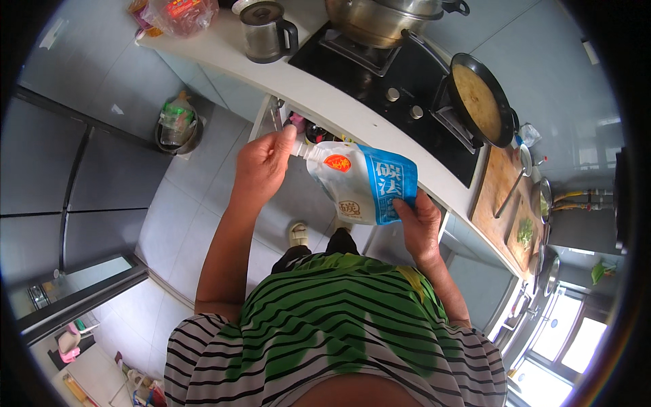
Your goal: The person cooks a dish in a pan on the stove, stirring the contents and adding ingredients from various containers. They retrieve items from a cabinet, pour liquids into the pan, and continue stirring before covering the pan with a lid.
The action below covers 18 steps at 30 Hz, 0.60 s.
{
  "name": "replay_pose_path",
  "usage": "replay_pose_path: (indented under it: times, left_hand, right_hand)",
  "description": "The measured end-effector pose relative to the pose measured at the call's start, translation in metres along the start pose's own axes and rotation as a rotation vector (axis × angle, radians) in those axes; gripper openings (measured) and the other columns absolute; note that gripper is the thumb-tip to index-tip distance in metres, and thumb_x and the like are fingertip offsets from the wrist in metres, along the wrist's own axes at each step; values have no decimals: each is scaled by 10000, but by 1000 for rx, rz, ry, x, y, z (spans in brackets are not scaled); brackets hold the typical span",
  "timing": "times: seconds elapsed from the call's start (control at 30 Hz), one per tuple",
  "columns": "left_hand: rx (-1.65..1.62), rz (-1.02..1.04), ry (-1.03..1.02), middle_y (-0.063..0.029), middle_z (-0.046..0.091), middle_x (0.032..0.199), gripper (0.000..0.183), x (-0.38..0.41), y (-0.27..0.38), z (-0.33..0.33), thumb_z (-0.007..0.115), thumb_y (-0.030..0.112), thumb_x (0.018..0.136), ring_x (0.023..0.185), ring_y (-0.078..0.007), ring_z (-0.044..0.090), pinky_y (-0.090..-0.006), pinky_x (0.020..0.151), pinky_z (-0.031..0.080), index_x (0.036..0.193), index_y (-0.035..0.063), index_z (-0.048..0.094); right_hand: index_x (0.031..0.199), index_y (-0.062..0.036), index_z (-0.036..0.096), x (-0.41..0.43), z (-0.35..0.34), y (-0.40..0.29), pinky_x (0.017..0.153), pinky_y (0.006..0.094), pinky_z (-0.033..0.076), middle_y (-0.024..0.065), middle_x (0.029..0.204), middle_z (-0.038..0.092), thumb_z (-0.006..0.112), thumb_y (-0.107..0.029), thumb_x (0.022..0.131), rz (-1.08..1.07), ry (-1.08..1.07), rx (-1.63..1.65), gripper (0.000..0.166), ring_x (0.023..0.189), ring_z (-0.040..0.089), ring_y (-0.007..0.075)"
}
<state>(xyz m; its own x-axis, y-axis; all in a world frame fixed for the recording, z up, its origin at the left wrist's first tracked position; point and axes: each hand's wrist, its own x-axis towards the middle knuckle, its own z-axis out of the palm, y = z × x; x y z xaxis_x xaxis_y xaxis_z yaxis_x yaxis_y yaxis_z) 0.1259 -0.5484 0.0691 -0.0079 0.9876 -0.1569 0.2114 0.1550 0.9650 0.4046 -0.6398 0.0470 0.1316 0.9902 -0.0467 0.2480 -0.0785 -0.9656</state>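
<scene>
A blue and white plastic spout pouch [351, 180] bearing writing is held sideways in front of my body. My left hand [267, 163] grips the white cap [300, 149] at its spout, thumb on top. At the pouch's blue bottom end, my right hand [419, 221] pinches the edge between thumb and fingers. Whether the cap is loose from the spout I cannot tell. Behind the pouch a drawer [263, 118] under the counter is pulled out, with bottles and a pink item inside, partly hidden by the pouch.
A black frying pan [478, 99] with cloudy liquid sits on the gas hob [356, 76], beside a large steel pot [381, 23]. A glass kettle [264, 35] stands on the counter's left part. Chopped greens [525, 233] lie on a wooden cutting board [501, 191] at right. A bin [178, 127] stands at left.
</scene>
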Motion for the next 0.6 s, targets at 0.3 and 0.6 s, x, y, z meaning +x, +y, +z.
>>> replay_pose_path:
  times: [0.3,0.6]
  left_hand:
    - [-208,113,96,-20,576,768,132,-11,-16,-1,590,117,878,671,-67,528,-199,608,427,922,-7,608]
    - [-347,108,-173,-72,588,956,135,-42,-51,-25,633,-25,812,867,-113,589,-234,779,480,946,-11,627]
  right_hand:
    - [950,-25,633,9,7,3,681,218,438,-26,795,593,638,12,817,29,-28,-56,138,739,502,55]
    - [947,-32,618,10,16,36,685,242,471,-10,819,609,568,71,830,82,-283,124,164,760,556,78]
